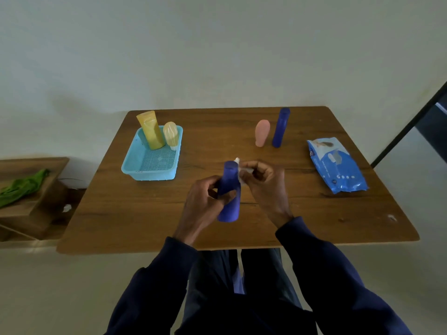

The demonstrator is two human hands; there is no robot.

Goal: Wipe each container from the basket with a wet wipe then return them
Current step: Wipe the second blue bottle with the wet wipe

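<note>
Sits at a wooden table (145,226), a green cloth (23,187) on a shelf (33,165) far left, a blue basket (130,170) on the table's left with a yellow tube (151,131) and a pale bottle (171,135) standing at its far end. Grips a blue bottle (229,192) round its middle with the left hand (204,204) above the table's centre and pinches a white wet wipe (244,170) against its top with the right hand (264,186). Has farther right a pink container (262,132) and a tall blue bottle (280,128) standing side by side, then a blue wipes pack (337,165) lying flat
</note>
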